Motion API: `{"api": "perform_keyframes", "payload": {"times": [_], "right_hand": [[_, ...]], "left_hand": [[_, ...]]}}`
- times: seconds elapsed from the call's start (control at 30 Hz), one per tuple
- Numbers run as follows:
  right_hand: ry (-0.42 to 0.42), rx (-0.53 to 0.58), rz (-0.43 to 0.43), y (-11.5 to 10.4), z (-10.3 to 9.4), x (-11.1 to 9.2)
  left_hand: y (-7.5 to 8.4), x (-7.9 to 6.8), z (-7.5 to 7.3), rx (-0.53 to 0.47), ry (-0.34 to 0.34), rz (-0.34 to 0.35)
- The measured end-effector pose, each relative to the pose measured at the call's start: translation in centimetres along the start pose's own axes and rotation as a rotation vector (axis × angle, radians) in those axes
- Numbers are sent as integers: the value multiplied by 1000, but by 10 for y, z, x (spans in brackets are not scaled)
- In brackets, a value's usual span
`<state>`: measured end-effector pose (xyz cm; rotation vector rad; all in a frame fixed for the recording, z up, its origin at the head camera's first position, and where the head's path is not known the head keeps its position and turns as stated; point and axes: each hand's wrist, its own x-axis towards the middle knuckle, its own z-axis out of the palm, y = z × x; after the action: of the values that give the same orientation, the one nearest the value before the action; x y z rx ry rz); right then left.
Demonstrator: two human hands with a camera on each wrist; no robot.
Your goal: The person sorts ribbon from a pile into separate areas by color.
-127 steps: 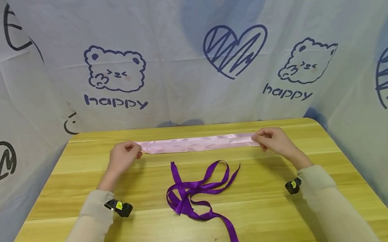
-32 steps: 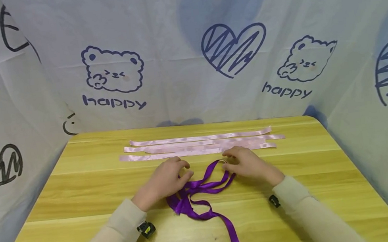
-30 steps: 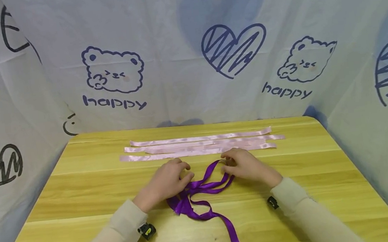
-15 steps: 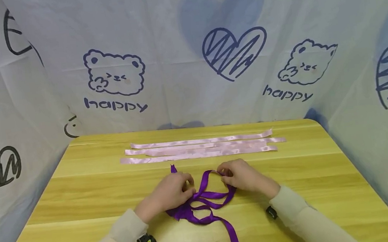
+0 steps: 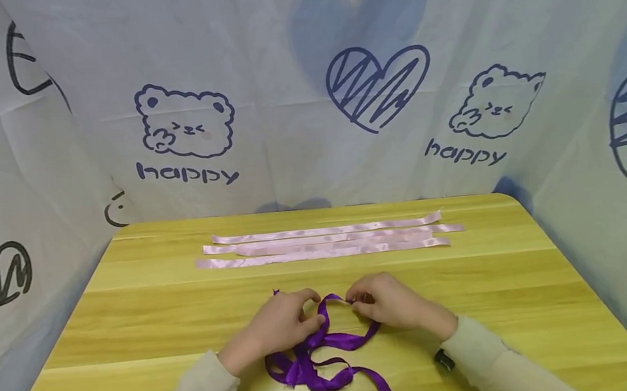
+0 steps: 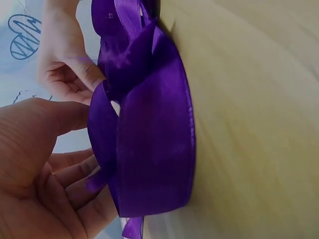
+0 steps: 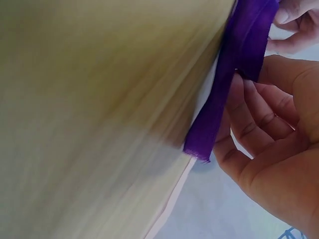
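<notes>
In the head view a tangled purple ribbon (image 5: 329, 384) lies near the middle of the table. My right hand (image 5: 392, 302) pinches a loop of it between thumb and index finger. At the ribbon's left side, my left hand (image 5: 282, 325) has curled fingers around part of the bundle. Seen from the left wrist, its thumb and fingers hold a strand beside a broad purple fold (image 6: 157, 144). A cut, frayed ribbon end (image 7: 202, 144) hangs near the right hand's fingers in the right wrist view. Part of the bundle is hidden behind the left hand.
Several pale pink ribbon strips (image 5: 326, 253) lie side by side across the far part of the wooden table (image 5: 147, 317). White cloth walls (image 5: 284, 141) with blue drawings stand behind the table and at both sides.
Earlier both hands stretched a pink ribbon at the back; it now lies with the other strips. The hands moved to the purple ribbon, took hold, and drew the bundle closer to me.
</notes>
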<state>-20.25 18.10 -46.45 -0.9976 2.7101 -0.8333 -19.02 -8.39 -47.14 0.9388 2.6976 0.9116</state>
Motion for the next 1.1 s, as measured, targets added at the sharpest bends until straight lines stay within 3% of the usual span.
{"api": "perform_keyframes", "payload": {"times": [0.4, 0.7, 0.97, 1.1], "right_hand": [[-4, 79, -105, -12, 4, -3], [23, 227, -60, -18, -1, -4], [134, 268, 41, -15, -12, -5], [196, 267, 71, -9, -18, -5]], "left_hand": [[12, -1, 7, -40, -60, -14], [11, 2, 6, -35, 65, 104], [5, 4, -15, -308, 56, -14], [-3, 4, -26, -365, 71, -47]]}}
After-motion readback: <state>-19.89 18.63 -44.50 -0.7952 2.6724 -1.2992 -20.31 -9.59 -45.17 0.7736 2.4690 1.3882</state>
